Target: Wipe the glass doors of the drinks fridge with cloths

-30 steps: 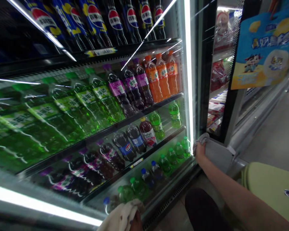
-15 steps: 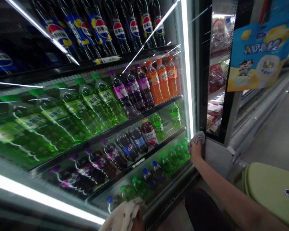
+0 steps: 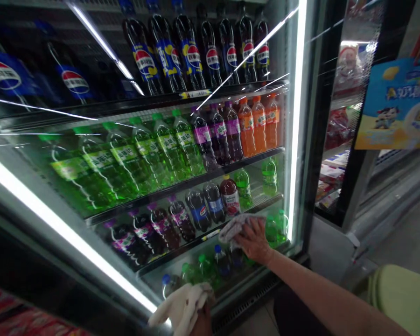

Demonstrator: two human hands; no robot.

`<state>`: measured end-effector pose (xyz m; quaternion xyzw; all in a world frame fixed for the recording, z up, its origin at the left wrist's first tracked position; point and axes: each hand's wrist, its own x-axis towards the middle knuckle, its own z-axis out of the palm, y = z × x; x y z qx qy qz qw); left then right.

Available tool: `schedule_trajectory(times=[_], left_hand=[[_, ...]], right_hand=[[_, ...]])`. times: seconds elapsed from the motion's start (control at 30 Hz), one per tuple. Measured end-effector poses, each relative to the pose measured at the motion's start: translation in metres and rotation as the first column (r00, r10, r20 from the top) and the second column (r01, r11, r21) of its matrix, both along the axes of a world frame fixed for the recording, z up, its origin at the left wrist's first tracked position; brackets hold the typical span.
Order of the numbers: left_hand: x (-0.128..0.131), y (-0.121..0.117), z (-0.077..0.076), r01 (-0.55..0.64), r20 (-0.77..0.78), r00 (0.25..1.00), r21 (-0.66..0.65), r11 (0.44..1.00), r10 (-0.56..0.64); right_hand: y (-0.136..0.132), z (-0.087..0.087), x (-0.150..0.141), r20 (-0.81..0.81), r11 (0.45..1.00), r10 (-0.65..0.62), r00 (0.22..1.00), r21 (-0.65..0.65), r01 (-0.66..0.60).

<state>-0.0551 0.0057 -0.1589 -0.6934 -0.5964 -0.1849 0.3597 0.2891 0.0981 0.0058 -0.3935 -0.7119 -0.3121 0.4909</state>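
cooler door [image 3: 101, 186]: glass front of a lit drinks cooler, filling the view from 9 to 1 o'clock; a bright light strip runs down its right frame at 1 o'clock, another slants along the edge at 8 o'clock
shelves: cola bottles [image 3: 192, 51] on top at 12 o'clock; green soda bottles [image 3: 126, 154], purple ones and orange soda bottles [image 3: 257, 123] below; small bottles on the bottom rows near 6 o'clock
room: floor at 4 o'clock, a second cabinet with packaged goods and a blue and yellow poster [image 3: 399, 107] at 2 o'clock; the person's yellow-green garment at 5 o'clock
right hand [image 3: 254, 240]: palm flat toward the glass, fingers spread and pressing the grey cloth [image 3: 236, 225] against the lower part of the door, just right of centre
grey cloth: bunched, its long axis running toward 10 o'clock from the fingers, which cover its lower right end; this hand is the nearer one to the lit lower shelves
left hand [image 3: 201, 322]: mostly cut off at 6 o'clock, fingers closed round a pale cloth [image 3: 182, 308] held at the door's bottom edge
gap: the two cloths are well apart, the pale one at 7 o'clock from the grey one
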Motion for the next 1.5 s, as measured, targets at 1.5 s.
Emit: schedule_trajectory(times=[1.5], left_hand=[[0.093,0.075,0.39,0.294,-0.168,0.949,0.154,0.943,-0.268]], right_hand=[[-0.027,-0.107,0.001,0.312,0.961,0.27,0.911,-0.142,-0.236]])
